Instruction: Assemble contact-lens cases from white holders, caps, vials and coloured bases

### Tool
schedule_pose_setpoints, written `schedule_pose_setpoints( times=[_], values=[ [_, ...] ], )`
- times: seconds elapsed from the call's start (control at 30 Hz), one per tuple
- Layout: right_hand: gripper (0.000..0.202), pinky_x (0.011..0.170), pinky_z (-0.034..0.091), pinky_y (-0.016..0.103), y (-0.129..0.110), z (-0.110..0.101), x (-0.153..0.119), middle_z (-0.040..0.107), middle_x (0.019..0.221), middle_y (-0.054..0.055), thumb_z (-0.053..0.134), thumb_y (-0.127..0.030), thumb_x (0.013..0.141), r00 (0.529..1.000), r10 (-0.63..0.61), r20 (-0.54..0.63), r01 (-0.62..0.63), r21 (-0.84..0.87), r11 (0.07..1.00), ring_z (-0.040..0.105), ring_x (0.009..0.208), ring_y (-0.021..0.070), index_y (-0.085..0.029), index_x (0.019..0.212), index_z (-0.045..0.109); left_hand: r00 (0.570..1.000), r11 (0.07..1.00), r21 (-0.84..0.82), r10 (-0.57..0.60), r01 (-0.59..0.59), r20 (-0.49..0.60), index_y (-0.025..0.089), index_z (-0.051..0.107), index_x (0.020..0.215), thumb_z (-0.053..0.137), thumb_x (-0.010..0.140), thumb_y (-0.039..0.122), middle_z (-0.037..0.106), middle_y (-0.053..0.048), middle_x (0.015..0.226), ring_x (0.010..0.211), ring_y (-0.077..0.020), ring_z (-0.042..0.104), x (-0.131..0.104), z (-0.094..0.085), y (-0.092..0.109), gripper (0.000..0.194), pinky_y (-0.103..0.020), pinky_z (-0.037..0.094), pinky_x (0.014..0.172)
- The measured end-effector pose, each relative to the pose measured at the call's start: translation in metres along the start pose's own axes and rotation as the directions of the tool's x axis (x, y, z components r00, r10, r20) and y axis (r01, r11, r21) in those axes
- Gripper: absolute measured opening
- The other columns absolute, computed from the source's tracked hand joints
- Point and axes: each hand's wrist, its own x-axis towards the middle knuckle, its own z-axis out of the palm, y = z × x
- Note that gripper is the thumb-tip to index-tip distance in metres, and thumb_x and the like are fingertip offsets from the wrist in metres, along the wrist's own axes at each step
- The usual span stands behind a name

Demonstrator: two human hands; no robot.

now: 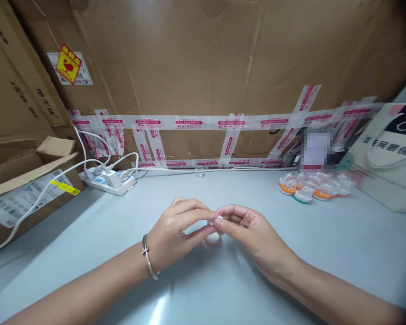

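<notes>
My left hand (177, 228), with a silver bracelet at the wrist, pinches a small clear plastic piece (210, 222) between thumb and fingers. My right hand (248, 228) meets it at the fingertips, thumb and forefinger closed on a small white piece (219, 217). Fingers hide most of both pieces, so whether they are joined I cannot tell. Just below the fingertips a small round white piece with an orange-tinted edge (212, 238) shows, partly covered by my left thumb.
Several clear-topped small containers with orange or teal bases (304, 195) cluster at the back right. A clear little cylinder (199, 171) stands near the cardboard wall (203, 58). Left are a power strip (117, 184) with cables and an opened carton (30, 198); right, a printed bag (382, 167).
</notes>
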Motion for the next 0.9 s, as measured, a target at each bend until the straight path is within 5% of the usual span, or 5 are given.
schedule_pose_setpoints(
  times=[0.27,0.47,0.67,0.77,0.9],
  values=[
    [0.018,0.071,0.043,0.027,0.000,-0.002,0.001,0.060,0.068,0.000,0.069,-0.029,0.069,0.998,0.017,0.066,-0.027,0.152,0.988,0.057,0.069,0.0118,-0.016,0.080,0.063,0.964,0.922,-0.289,-0.267,0.259,0.011,0.017,0.063,0.096,0.068,0.071,0.019,0.065,-0.005,0.088,0.082,-0.0147,0.058,0.000,0.006,0.000,0.025,-0.027,0.045,0.075],
    [0.016,0.068,0.044,0.026,0.000,-0.003,0.003,0.058,0.066,0.000,0.066,-0.029,0.072,0.982,0.049,0.182,-0.089,0.216,0.972,0.055,0.064,0.0094,-0.016,0.081,0.065,0.851,0.652,-0.607,-0.520,0.453,0.077,0.018,0.064,0.089,0.065,0.073,0.022,0.063,-0.003,0.091,0.084,-0.0151,0.058,-0.002,0.016,0.000,0.016,-0.026,0.046,0.072],
    [0.038,0.073,0.044,0.029,-0.002,-0.027,0.018,0.061,0.085,0.003,0.070,-0.037,0.064,0.997,-0.034,0.071,0.055,-0.313,0.948,0.056,0.075,0.0137,-0.018,0.094,0.057,0.773,0.621,-0.499,-0.610,0.604,0.176,0.015,0.063,0.091,0.061,0.075,0.023,0.067,-0.005,0.089,0.079,-0.0136,0.060,-0.001,0.009,-0.009,0.018,-0.026,0.047,0.075],
    [0.047,0.071,0.043,0.030,0.004,-0.037,0.023,0.057,0.089,0.003,0.074,-0.039,0.057,0.984,-0.091,0.151,0.168,-0.645,0.745,0.053,0.076,0.0150,-0.019,0.095,0.057,0.794,0.733,-0.305,-0.550,0.608,0.260,0.015,0.065,0.092,0.059,0.075,0.021,0.068,-0.004,0.085,0.076,-0.0139,0.060,-0.004,0.008,-0.012,0.019,-0.025,0.047,0.071],
    [0.044,0.073,0.042,0.027,0.012,-0.034,0.021,0.055,0.089,0.002,0.075,-0.035,0.056,0.949,-0.133,0.286,0.307,-0.745,0.593,0.051,0.080,0.0152,-0.020,0.095,0.059,0.841,0.815,-0.257,-0.436,0.520,0.322,0.016,0.061,0.099,0.058,0.073,0.016,0.069,-0.003,0.089,0.080,-0.0133,0.062,-0.006,0.011,-0.010,0.026,-0.024,0.048,0.074]
  ],
)
